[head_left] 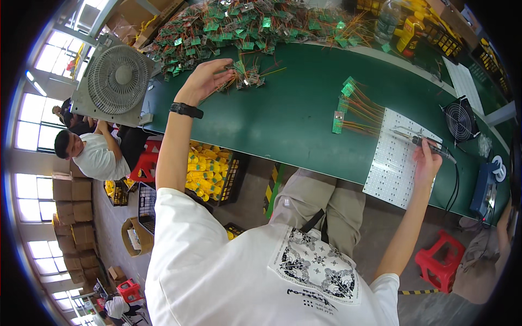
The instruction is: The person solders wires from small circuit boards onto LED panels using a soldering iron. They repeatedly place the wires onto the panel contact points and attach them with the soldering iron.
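Note:
At the far left of the bench, my left hand [205,80] has its fingers closed on a bunch of small circuit boards [247,80] with orange and yellow wires. The bunch lies just in front of the big pile of wired boards. My right hand [428,161] grips a soldering iron [427,143] by its handle, with the tip pointing left over a white perforated plate [389,176]. Left of that plate stands a row of green circuit boards [338,118], their wires running onto the plate's left edge.
A large heap of wired circuit boards [228,32] covers the back of the green bench [272,119]. A fan [117,79] stands at the left; a small black fan [460,118] and a blue soldering station [484,187] are at the right. Bottles [387,24] stand behind. Yellow parts [209,171] fill a crate below.

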Available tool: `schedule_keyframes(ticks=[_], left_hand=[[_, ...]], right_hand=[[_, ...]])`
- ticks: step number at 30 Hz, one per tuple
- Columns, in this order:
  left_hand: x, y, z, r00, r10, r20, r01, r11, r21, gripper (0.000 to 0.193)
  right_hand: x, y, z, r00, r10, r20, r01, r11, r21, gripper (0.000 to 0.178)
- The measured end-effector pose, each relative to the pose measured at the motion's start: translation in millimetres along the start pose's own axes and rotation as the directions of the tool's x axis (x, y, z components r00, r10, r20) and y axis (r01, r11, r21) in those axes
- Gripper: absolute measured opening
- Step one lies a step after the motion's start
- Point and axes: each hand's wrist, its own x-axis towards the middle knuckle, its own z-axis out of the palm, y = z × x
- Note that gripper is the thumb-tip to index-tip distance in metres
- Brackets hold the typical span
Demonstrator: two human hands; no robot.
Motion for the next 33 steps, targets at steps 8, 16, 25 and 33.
schedule_keyframes(ticks=[8, 16, 25, 33], left_hand=[[-7, 8, 8, 0.998, -0.054, 0.012, 0.046, 0.936, 0.350, 0.042], [-60, 31, 33, 0.924, 0.380, -0.041, -0.356, 0.895, 0.270, 0.031], [-96, 12, 77, 0.945, 0.326, -0.034, -0.302, 0.906, 0.295, 0.016], [-96, -37, 128, 0.915, 0.342, 0.214, -0.388, 0.893, 0.230, 0.012]], right_hand=[[6, 2, -1, 1.000, -0.020, 0.006, 0.019, 1.000, 0.015, 0.018], [1, 0, 1, 0.998, 0.005, -0.070, -0.005, 1.000, -0.006, 0.017], [1, -2, 2, 1.000, 0.017, -0.024, -0.017, 1.000, -0.016, 0.018], [-2, -4, 5, 0.993, 0.006, -0.114, -0.010, 1.000, -0.029, 0.017]])
